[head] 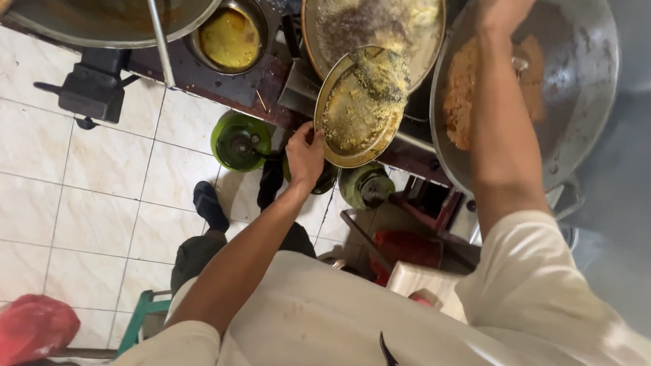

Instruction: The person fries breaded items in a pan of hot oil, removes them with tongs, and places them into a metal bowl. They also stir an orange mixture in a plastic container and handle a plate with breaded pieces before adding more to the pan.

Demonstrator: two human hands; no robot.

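Observation:
My left hand (305,153) grips the near rim of a round metal plate (345,133) that is tilted toward a metal wok (324,17). Yellow-green crumbly food (381,71) slides off the plate into that wok. My right hand (501,9) is raised over a big grey wok (589,77) on the right, which holds an orange-brown mass (460,94). Only the base of that hand shows at the top edge, so its fingers are hidden.
A small pot of yellow liquid (229,37) sits left of the middle wok, beside another large pan (108,17). Green gas cylinders (239,140) stand on the white tiled floor (87,182) under the stove. A red bag (25,328) lies bottom left.

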